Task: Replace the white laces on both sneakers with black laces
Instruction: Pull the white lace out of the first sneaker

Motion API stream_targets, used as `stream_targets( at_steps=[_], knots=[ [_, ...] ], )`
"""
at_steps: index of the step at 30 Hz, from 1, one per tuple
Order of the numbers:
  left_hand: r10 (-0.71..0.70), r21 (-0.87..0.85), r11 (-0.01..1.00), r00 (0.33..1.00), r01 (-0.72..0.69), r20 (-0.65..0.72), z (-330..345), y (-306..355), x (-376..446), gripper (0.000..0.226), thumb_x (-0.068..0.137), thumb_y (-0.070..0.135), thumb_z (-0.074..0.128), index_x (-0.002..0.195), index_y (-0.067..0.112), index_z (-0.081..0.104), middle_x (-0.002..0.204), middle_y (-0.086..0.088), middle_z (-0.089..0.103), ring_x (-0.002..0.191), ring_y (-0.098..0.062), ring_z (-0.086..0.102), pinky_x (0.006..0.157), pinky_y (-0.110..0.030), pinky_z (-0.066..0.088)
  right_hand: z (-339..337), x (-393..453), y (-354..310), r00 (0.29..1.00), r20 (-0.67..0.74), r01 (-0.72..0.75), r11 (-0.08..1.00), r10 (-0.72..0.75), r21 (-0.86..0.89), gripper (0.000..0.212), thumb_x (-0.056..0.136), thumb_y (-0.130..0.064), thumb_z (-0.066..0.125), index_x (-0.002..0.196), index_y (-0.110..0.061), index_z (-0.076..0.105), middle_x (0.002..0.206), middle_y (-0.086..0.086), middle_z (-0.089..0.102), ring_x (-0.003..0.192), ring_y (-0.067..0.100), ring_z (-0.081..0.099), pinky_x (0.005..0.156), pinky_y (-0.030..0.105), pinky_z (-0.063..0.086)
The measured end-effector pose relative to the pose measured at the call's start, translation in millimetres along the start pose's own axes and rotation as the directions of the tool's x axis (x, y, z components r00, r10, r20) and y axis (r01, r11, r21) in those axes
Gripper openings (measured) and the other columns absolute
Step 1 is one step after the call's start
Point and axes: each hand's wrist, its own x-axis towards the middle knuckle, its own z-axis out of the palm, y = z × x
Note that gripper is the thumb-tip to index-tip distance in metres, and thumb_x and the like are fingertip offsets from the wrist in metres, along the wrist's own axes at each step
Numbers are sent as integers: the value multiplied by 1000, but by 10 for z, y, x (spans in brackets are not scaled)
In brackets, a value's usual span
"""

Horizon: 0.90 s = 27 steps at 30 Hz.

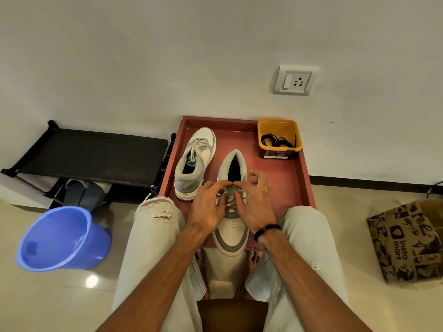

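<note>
Two white and grey sneakers lie on a red tray [297, 188]. The near sneaker [232, 232] points its toe toward me and has white laces [230, 204]. My left hand [208, 207] and my right hand [254, 202] are both over its lacing, fingers curled and pinching the white lace near the tongue. The far sneaker [194, 161] lies to the left with its toe away from me and its white laces tied. Black laces [275, 140] sit coiled inside a yellow tub [279, 138] at the tray's far right corner.
A blue plastic bucket [62, 238] lies tipped on the floor at the left. A black shoe rack [91, 155] stands against the wall behind it. A printed cardboard box [407, 240] sits at the right. My knees flank the tray's near edge.
</note>
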Motion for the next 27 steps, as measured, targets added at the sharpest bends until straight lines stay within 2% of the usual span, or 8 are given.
stream_targets(
  at_steps=[5,11,13,15,17,21,25,27],
  knots=[
    [11,6,1000,1000,-11,-12,3,3,-16,37,99,11,62,133,25,63,118,2,66,107,-16,61,91,-39,58,41,50,4,999,49,1,999,0,-34,22,94,-19,67,115,-21,74,140,6,39,129,25,38,103,43,48],
    [6,34,999,1000,-6,2,13,-4,-6,39,98,11,63,132,29,62,114,4,66,104,-14,61,89,-37,57,17,9,11,999,7,52,998,-52,-23,9,93,-15,67,101,-13,72,127,4,40,117,16,41,97,25,38],
    [11,31,999,1000,-11,6,15,-8,0,38,98,11,63,132,29,62,114,5,66,103,-14,62,87,-38,58,16,4,6,1000,2,6,999,-6,37,7,92,-16,68,98,-15,71,123,1,42,113,13,43,95,21,37],
    [11,30,999,1000,-11,8,12,-12,5,37,98,13,63,131,31,61,111,6,65,100,-15,62,85,-39,59,-1,6,0,996,7,-84,983,84,165,3,91,-16,70,94,-16,71,118,-2,44,106,11,50,89,19,45],
    [2,36,999,1000,-2,5,9,-14,9,37,99,14,62,130,34,61,108,8,64,98,-15,62,83,-40,59,-37,8,-3,980,10,-192,928,199,318,2,90,-15,73,89,-16,71,113,-4,50,96,6,59,81,17,51],
    [-13,29,1000,1000,13,4,16,-4,14,39,98,13,64,128,37,62,104,9,63,96,-16,61,81,-41,60,-109,38,48,919,-1,-344,802,395,488,5,85,-14,76,80,-15,75,100,1,66,83,4,64,71,12,49],
    [-26,31,999,1000,26,-3,9,2,29,37,97,15,66,127,36,63,102,10,63,95,-14,60,84,-40,59,-171,68,101,792,30,-465,570,610,678,10,83,-12,73,74,-14,76,70,0,73,72,21,68,74,38,59],
    [-26,31,999,1000,26,-6,7,11,30,37,97,14,68,127,35,65,102,11,63,95,-13,59,85,-39,58,-188,84,141,710,59,-482,422,702,767,14,85,-11,72,71,-10,72,59,-1,67,65,22,61,68,39,55]
  ],
)
